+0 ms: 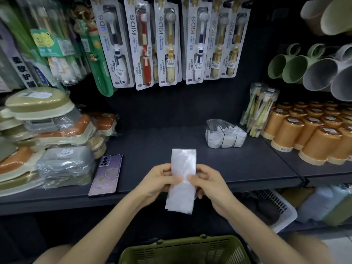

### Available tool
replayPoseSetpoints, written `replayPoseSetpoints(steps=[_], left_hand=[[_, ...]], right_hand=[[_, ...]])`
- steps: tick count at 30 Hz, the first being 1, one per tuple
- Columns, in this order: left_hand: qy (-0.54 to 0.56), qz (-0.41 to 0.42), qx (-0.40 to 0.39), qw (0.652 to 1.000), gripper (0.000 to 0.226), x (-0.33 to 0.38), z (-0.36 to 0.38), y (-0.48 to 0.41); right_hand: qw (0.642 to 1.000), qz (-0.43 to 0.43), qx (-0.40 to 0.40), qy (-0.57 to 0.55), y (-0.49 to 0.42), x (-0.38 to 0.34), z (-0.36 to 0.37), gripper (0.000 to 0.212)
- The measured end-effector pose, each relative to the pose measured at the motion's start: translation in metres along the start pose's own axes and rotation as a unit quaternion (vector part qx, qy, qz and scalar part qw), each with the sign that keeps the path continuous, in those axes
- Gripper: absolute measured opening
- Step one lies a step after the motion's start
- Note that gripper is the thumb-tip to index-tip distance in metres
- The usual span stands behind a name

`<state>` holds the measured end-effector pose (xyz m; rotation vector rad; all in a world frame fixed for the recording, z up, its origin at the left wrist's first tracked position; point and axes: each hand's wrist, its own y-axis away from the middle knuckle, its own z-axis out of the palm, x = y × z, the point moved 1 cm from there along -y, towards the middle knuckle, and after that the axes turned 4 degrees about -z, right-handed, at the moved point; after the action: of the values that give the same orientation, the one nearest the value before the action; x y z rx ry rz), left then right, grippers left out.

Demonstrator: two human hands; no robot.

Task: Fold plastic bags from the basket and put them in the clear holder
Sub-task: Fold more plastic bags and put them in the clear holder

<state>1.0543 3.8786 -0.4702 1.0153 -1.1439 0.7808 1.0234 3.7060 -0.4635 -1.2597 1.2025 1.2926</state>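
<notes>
A white plastic bag (183, 168), folded into a long narrow strip, stands upright over the front edge of the dark shelf. My left hand (159, 182) pinches its left edge and my right hand (206, 182) pinches its right edge, both near the strip's middle. The clear holder (215, 123) sits on the shelf to the back right, with several folded white bags inside it. The olive green basket (182, 248) is below my arms at the bottom of the view; its contents are hidden.
A purple phone (106, 175) lies on the shelf to the left. Stacked wrapped soap boxes (47, 134) fill the left side. Orange cups (312, 134) and a tub of toothbrushes (259, 109) stand at right. Kids' toothbrush packs (167, 40) hang behind. A white crate (285, 216) sits lower right.
</notes>
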Motion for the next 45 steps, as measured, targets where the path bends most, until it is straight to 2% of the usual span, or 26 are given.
replayPoseSetpoints(steps=[3,6,10,12,14,16,19,22,25,27,30,33,35,37,39,41,45], left_hand=[[0.034,-0.007,0.009,0.999,0.033,0.000,-0.002,0.000],[0.064,-0.026,-0.027,0.997,0.027,0.002,-0.007,0.000],[0.148,-0.085,-0.060,0.983,0.041,0.008,-0.013,0.001],[0.102,-0.103,-0.058,0.988,0.045,0.011,-0.010,0.001],[0.037,-0.083,-0.073,0.993,0.027,0.014,-0.004,0.000],[-0.011,-0.058,-0.067,0.996,0.025,0.017,-0.001,-0.004],[-0.062,-0.018,-0.025,0.998,0.019,0.020,0.001,-0.017],[-0.123,0.038,0.003,0.992,0.015,0.023,0.007,-0.031],[-0.214,0.089,0.011,0.973,0.015,0.027,0.015,-0.046],[-0.238,0.100,-0.001,0.966,0.014,0.027,0.019,-0.054],[-0.248,0.106,-0.006,0.963,0.017,0.025,0.023,-0.065],[-0.265,0.119,0.025,0.957,0.018,0.022,0.025,-0.078],[-0.266,0.130,0.041,0.954,0.020,0.021,0.029,-0.087],[-0.251,0.141,0.055,0.956,0.021,0.022,0.032,-0.095],[-0.233,0.148,0.062,0.959,0.021,0.023,0.036,-0.103],[-0.222,0.150,0.064,0.961,0.020,0.023,0.040,-0.111],[-0.200,0.139,0.048,0.969,0.019,0.021,0.047,-0.125]], right_hand=[[0.999,-0.027,0.008,-0.028,-0.001,-0.001,0.004,0.018],[0.998,-0.062,0.016,-0.026,-0.001,-0.004,0.005,0.018],[0.990,-0.139,0.023,-0.003,-0.005,-0.007,-0.003,0.025],[0.980,-0.197,0.028,0.032,-0.009,-0.006,-0.009,0.035],[0.968,-0.236,0.023,0.080,-0.015,-0.005,-0.015,0.045],[0.971,-0.222,0.001,0.092,-0.020,-0.007,-0.024,0.046],[0.993,-0.110,-0.048,0.014,-0.028,-0.015,-0.045,0.032],[0.999,-0.042,-0.025,0.023,-0.036,-0.020,-0.061,0.024],[0.988,-0.067,0.031,0.137,-0.045,-0.021,-0.063,0.009],[0.982,-0.093,0.055,0.155,-0.051,-0.021,-0.066,0.008],[0.976,-0.116,0.099,0.157,-0.060,-0.022,-0.075,0.011],[0.977,-0.116,0.109,0.145,-0.066,-0.019,-0.083,0.010],[0.988,-0.085,0.077,0.099,-0.070,-0.016,-0.090,0.012],[0.997,-0.040,0.032,0.057,-0.071,-0.012,-0.097,0.024],[0.998,-0.022,0.009,0.064,-0.071,-0.007,-0.100,0.023],[0.997,-0.022,0.029,0.064,-0.072,-0.001,-0.101,0.020],[0.988,-0.052,0.122,0.079,-0.080,0.008,-0.107,0.001]])
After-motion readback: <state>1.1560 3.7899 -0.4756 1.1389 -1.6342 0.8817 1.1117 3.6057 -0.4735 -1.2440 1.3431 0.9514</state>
